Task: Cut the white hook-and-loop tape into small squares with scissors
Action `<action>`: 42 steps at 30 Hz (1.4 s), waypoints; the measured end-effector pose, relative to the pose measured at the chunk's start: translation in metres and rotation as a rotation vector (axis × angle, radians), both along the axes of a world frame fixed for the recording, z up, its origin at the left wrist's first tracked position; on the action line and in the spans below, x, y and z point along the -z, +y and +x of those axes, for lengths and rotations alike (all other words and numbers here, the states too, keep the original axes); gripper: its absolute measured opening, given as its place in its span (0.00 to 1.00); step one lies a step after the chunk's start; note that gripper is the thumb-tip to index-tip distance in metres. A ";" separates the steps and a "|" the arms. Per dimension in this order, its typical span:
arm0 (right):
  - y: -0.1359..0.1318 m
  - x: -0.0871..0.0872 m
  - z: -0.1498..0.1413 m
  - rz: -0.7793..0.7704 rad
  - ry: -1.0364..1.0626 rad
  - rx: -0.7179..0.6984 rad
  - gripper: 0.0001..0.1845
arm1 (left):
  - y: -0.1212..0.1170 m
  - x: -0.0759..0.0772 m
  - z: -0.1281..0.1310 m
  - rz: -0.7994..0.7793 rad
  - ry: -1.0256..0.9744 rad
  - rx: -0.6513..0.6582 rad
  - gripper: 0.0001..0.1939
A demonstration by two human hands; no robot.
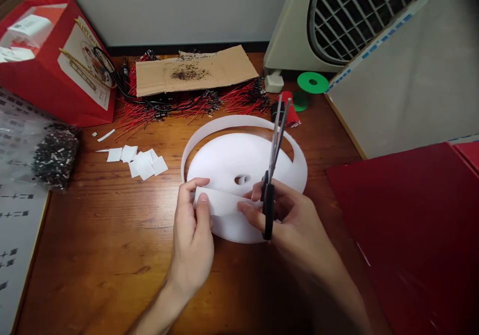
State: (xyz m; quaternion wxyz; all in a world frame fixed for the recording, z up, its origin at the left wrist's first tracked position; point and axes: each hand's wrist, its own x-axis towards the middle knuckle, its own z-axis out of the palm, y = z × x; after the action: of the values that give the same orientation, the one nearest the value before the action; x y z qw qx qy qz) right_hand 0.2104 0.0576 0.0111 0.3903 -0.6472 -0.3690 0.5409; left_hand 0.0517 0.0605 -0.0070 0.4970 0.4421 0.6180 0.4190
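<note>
A large white roll of tape-like strip (224,160) lies flat on the wooden table, one loop standing loose around its far side. The free end of the white strip (220,201) stretches between both hands above the near part of the roll. My left hand (194,225) pinches that end between thumb and fingers. My right hand (288,210) has scissors (269,195) hooked on it, blades pointing up and away, nearly closed. Its thumb and fingertip also pinch the strip. Left of the roll lie several cut white squares (144,164).
At the back, cardboard (198,71) with dark specks rests on red wires (149,110). A red gift bag (78,76) and a plastic bag of small black parts (56,155) stand left. A green spool (313,83), a fan-grilled machine (295,31) and a red box (407,215) are right.
</note>
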 end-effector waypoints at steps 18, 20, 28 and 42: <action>0.002 -0.009 -0.023 -0.088 0.256 0.054 0.20 | -0.015 -0.005 0.017 0.103 0.035 -0.077 0.17; 0.003 -0.008 -0.024 -0.081 0.250 0.048 0.20 | -0.015 -0.007 0.017 0.107 0.032 -0.067 0.16; 0.003 -0.006 -0.014 -0.087 0.213 -0.023 0.20 | 0.018 -0.020 -0.018 -0.104 -0.124 0.289 0.11; -0.060 -0.014 0.017 -0.010 0.367 -0.127 0.28 | 0.035 -0.018 -0.024 0.007 -0.008 0.062 0.09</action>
State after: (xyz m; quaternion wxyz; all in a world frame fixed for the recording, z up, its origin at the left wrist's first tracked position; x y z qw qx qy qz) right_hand 0.2271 -0.0020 0.0252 0.4129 -0.5150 -0.3291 0.6752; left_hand 0.0277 0.0951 0.0113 0.5108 0.4611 0.6005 0.4072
